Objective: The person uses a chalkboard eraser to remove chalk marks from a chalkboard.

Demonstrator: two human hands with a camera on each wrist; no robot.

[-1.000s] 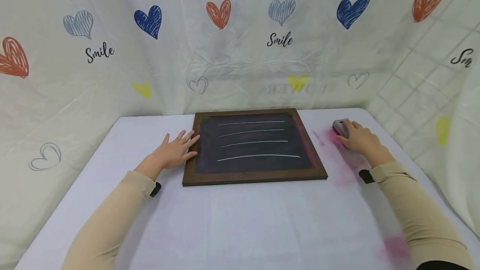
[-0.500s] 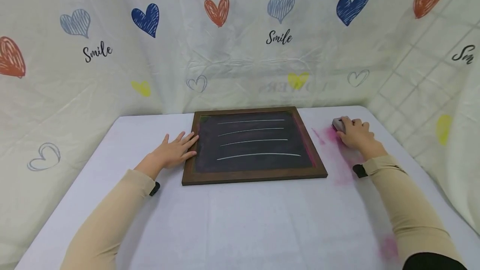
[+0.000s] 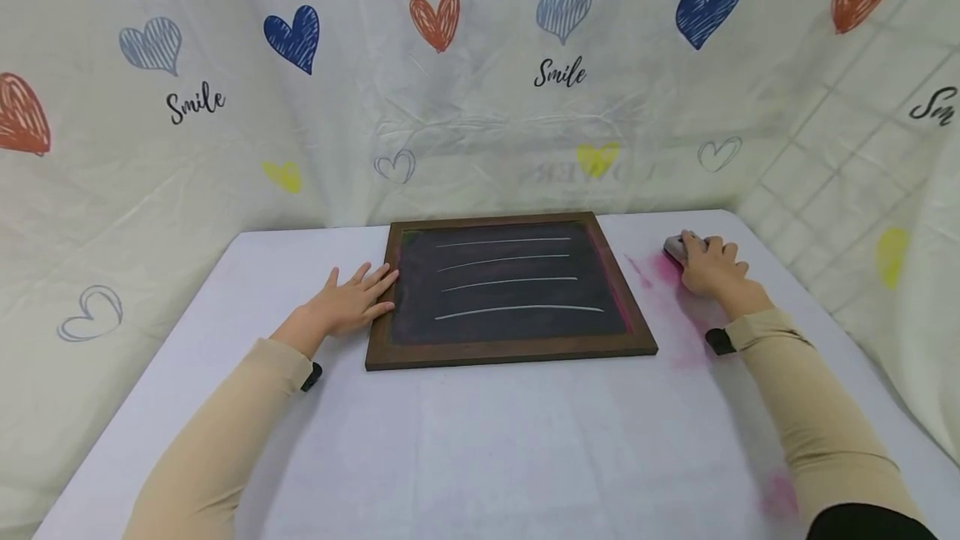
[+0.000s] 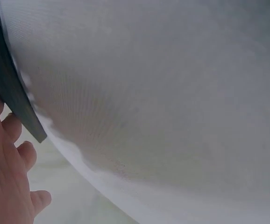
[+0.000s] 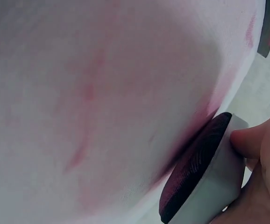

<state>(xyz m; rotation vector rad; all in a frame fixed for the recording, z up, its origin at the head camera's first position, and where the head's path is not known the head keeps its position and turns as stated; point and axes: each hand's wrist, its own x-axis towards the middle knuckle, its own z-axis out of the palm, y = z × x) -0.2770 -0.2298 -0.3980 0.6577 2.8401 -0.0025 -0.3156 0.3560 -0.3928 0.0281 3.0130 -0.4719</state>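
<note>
A wood-framed chalkboard (image 3: 510,290) with several white chalk lines lies flat on the white table (image 3: 480,440). My left hand (image 3: 348,300) rests flat with straight fingers against the board's left frame edge; the left wrist view shows the fingers (image 4: 9,172) beside the dark frame (image 4: 13,93). My right hand (image 3: 712,272) grips a grey eraser (image 3: 675,248) to the right of the board. In the right wrist view the eraser (image 5: 205,182) shows a dark pink-stained felt face against the cloth, with my thumb and fingers curled round it.
Pink chalk smears (image 3: 678,307) stain the cloth right of the board, and another pink patch (image 3: 780,494) lies near the right elbow. A heart-printed white sheet (image 3: 480,82) hangs close behind and to both sides of the table.
My right hand has shifted slightly away from me and closed round the eraser. The left hand and the board have not moved.
</note>
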